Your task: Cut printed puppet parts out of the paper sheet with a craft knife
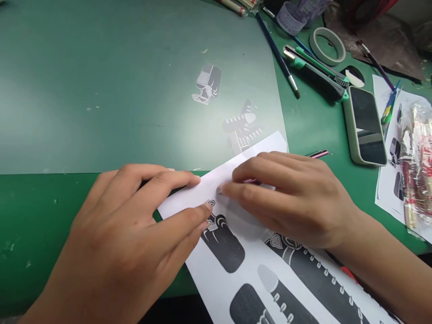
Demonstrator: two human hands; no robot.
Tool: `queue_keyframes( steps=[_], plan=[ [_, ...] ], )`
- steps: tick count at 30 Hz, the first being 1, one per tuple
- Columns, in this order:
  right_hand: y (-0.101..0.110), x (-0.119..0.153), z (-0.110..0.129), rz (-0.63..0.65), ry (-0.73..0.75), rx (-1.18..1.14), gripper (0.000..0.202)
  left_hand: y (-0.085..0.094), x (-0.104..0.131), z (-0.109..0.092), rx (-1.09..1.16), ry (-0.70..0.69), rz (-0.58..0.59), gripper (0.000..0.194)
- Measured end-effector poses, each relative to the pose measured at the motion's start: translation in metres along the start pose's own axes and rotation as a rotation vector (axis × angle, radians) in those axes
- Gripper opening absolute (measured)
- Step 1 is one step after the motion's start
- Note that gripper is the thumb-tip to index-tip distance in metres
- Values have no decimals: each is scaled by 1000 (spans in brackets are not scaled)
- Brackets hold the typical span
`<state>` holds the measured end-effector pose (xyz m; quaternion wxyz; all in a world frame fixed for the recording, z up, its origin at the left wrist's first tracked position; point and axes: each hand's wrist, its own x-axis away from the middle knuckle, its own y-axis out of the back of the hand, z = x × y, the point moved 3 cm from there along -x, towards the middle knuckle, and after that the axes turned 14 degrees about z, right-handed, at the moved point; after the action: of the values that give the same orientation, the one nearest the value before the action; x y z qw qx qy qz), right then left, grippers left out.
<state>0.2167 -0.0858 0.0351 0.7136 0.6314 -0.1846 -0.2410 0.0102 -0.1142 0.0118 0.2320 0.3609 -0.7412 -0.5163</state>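
Note:
A white paper sheet (209, 288), printed with dark grey hand-like shapes, lies at an angle in front of me. My left hand (135, 225) rests on its left side with fingers spread, and its lower fingertips press beside a cut-looking dark printed shape (224, 247). Over the sheet's upper part is my right hand (290, 198), curled with thumb and forefinger together at the paper. A slim pink pen-like tool (319, 154) runs through the right hand, mostly hidden by the fingers. What lies at the pinching fingertips is too small to tell.
A translucent sheet (101, 99) covers the green table (40, 202), bearing a small grey cutout (208, 83) and more pale cutouts (245, 128). To the right are a paintbrush (278, 56), a utility knife (317, 74), a tape roll (327, 46), a phone (366, 126) and plastic-wrapped items (420, 166).

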Motion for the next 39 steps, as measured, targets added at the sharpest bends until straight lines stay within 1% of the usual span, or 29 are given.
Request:
queue_keyframes(
  steps=[3, 4, 6, 8, 10, 15, 18, 19, 23, 26, 29, 32, 35, 39],
  plan=[
    [-3, 9, -5, -155, -149, -58, 15, 1, -1, 0, 2, -5, -4, 18],
    [-5, 11, -6, -181, -197, -69, 15, 1, -2, -1, 1, 3, -8, 19],
    [-10, 13, -5, -185, -240, -58, 16, 2, -5, -1, -9, 31, -4, 21],
    [-14, 14, -3, -179, -236, -26, 16, 2, -7, -2, -34, 45, 16, 26],
    [-16, 14, -3, -197, -239, -14, 15, 2, -10, -3, -48, 32, 48, 26],
    [-17, 13, -4, -235, -248, -24, 12, 3, -17, -3, 47, 54, 70, 8],
    [-16, 13, -3, -245, -257, 3, 13, 5, -21, -2, 81, 35, 76, 1],
    [-16, 13, -3, -250, -260, 9, 14, 6, -22, -1, 95, 31, 80, 2],
    [-16, 14, -3, -276, -256, 8, 17, 7, -23, -1, 105, 38, 94, 18],
    [-18, 15, -4, -285, -246, -6, 16, 9, -23, -2, 88, 35, 86, 11],
    [-20, 16, -5, -295, -257, -24, 16, 10, -27, -3, 84, 24, 81, 18],
    [-22, 17, -5, -304, -273, -29, 19, 10, -34, -4, 65, -22, 101, 25],
    [-21, 17, -5, -302, -281, -26, 22, 9, -40, -4, 53, -75, 131, 23],
    [-19, 17, -4, -290, -277, -25, 22, 10, -40, -2, 64, -71, 153, 23]
  ],
)
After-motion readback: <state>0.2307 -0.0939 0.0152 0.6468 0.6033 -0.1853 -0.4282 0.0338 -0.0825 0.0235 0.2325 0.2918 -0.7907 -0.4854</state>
